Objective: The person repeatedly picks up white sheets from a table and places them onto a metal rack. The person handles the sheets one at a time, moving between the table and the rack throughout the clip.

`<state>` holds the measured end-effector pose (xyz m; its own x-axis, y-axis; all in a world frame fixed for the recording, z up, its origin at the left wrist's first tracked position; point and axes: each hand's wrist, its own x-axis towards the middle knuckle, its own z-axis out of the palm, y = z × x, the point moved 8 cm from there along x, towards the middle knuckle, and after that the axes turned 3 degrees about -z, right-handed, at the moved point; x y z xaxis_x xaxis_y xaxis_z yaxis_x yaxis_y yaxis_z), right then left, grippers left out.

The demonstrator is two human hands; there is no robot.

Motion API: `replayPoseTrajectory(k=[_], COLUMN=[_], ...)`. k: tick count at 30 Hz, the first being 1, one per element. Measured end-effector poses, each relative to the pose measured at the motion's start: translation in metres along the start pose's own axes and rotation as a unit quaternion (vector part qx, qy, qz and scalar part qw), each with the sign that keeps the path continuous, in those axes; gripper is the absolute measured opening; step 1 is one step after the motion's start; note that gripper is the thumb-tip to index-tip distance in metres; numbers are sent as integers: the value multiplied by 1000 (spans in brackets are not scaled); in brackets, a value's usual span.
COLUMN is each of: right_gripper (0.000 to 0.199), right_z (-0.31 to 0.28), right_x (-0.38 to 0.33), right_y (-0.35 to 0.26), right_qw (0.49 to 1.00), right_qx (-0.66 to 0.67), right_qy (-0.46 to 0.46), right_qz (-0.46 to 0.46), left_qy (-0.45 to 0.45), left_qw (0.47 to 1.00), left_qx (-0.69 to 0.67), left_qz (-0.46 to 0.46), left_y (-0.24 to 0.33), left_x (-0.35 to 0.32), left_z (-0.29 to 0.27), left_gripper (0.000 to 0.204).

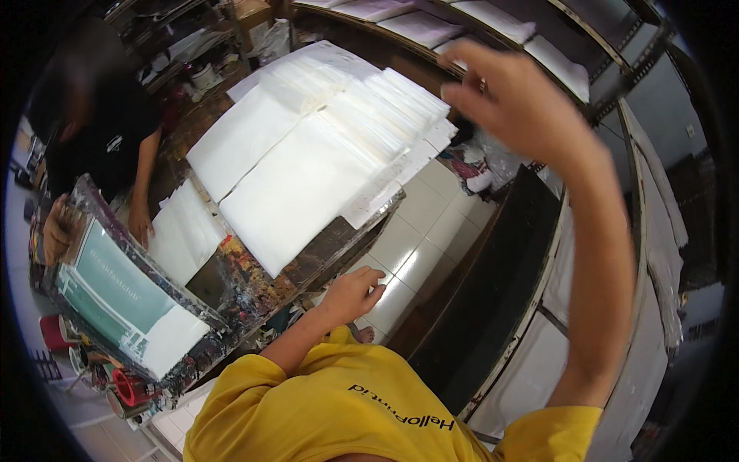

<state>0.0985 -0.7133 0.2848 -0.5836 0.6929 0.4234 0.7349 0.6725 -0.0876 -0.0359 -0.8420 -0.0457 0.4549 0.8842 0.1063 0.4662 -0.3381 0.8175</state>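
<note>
My right hand (508, 96) is raised beyond the far right corner of the paper stacks, a little blurred. Its fingers are bent but apart, and I see nothing between them. Low over the floor at the table's near edge, my left hand (352, 296) hangs with loosely curled, separated fingers and holds nothing. Two piles of thin white sheets (300, 192) lie side by side on the table, their far ends fanned into ridges. Neither hand touches them. At the left, a co-worker's hand (141, 222) rests by a smaller white pile (185, 235).
A screen-printing frame (131, 296) with a green and white mesh stands tilted at the left, gripped by the co-worker in black. The table edge (254, 292) is paint-stained. Racks with white sheets (419, 29) stand at the back and right. A long black panel (481, 285) borders the tiled floor (416, 231).
</note>
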Motion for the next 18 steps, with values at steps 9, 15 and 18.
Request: replayPoseTrajectory(k=[9, 15, 18], right_gripper=[12, 24, 25], right_z=[310, 445, 430], right_x=[-338, -539, -586], right_y=[66, -104, -141], right_qw=[703, 557, 504], right_qx=[441, 412, 354], right_qy=[138, -152, -118], right_qz=[540, 705, 779], left_qy=[24, -4, -87], left_qw=[999, 997, 994], left_qx=[5, 23, -10], left_qz=[-27, 74, 64], left_y=[-18, -2, 5], left_x=[27, 48, 65], left_z=[-35, -16, 15], left_gripper=[20, 17, 18])
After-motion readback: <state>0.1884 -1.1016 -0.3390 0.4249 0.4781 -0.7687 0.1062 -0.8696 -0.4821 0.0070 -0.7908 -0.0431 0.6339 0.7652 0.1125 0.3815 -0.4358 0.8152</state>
